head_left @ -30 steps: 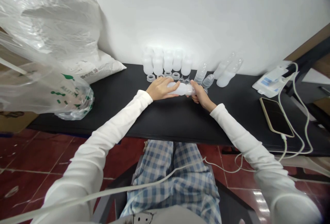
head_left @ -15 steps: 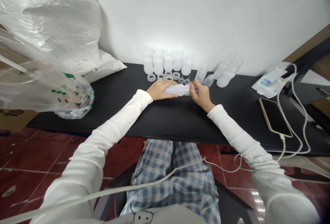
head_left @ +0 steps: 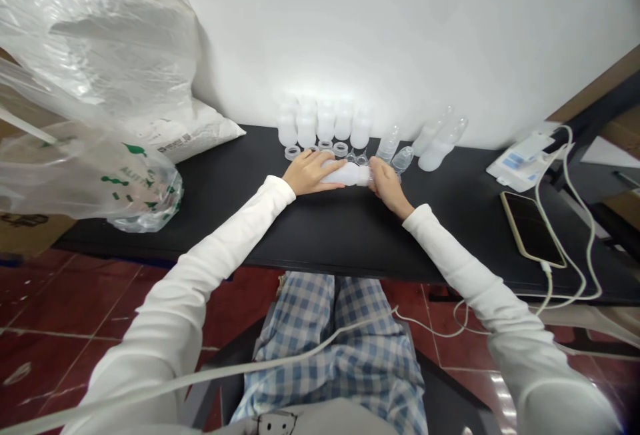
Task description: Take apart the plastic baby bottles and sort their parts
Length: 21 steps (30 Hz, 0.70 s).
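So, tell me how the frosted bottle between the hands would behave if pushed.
The bottle, held sideways low at the smooth black table, looks round, so if let go it would probably roll. It seems to be empty translucent plastic: likely light, not fragile.

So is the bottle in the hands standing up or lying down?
Lying down: the bottle stretches sideways between the left hand and right hand.

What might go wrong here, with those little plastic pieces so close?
The left hand and right hand grip the bottle just in front of loose rings and upright bottles; a slip may scatter or topple them. The phone lies near the table edge, its cable hanging; a snag might drag it off.
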Tool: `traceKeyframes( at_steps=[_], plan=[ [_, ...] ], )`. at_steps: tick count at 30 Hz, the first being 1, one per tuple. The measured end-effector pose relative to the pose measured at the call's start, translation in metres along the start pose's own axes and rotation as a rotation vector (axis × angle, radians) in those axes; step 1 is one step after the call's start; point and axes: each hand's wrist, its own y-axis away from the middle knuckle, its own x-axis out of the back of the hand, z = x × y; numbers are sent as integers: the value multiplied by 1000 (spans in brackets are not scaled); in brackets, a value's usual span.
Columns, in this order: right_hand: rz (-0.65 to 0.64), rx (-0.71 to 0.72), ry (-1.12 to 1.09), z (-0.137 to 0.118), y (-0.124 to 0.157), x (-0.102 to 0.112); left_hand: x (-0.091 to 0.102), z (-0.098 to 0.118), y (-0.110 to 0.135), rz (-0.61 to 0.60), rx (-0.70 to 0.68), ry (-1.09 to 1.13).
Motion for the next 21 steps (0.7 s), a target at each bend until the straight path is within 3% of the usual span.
traceKeyframes(
  at_steps=[3, 6, 10, 16, 21],
  plan=[
    [-2, 264, 226, 1, 3, 5, 1, -6, 3, 1, 13, 67],
    [-46, 404, 406, 5, 4, 10, -1, -8, 7, -17, -3, 157],
    [6, 403, 449, 9, 2, 11, -5, -6, 7, -14, 4, 162],
    [169, 309, 303, 6, 1, 0, -8, 1, 2, -17, 48, 77],
    [135, 287, 169, 5, 3, -1, -6, 0, 3, -41, 62, 79]
  ],
)
